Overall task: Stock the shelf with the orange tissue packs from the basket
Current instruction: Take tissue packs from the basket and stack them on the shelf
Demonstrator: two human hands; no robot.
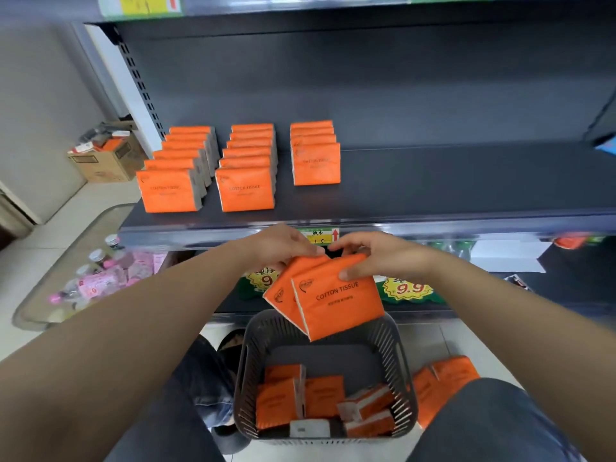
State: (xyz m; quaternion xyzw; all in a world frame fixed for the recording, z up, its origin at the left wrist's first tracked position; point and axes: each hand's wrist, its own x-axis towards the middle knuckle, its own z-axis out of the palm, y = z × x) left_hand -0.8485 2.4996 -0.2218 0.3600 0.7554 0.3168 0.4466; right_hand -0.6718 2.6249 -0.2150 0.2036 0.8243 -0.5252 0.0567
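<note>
While both hands hover above the dark basket [405, 368], the left hand [283, 245] curls its fingers over the top edge of one orange tissue pack [283, 290]. The right hand [376, 258] pinches a second pack [340, 301] that overlaps the first in front, thumb on its printed face. Both are tilted, just below the shelf [450, 185] lip. Three rows of packs [246, 191] stand upright on the shelf's left half. Loose packs [300, 398] lie in the basket and floor packs [446, 378] just right of it.
</note>
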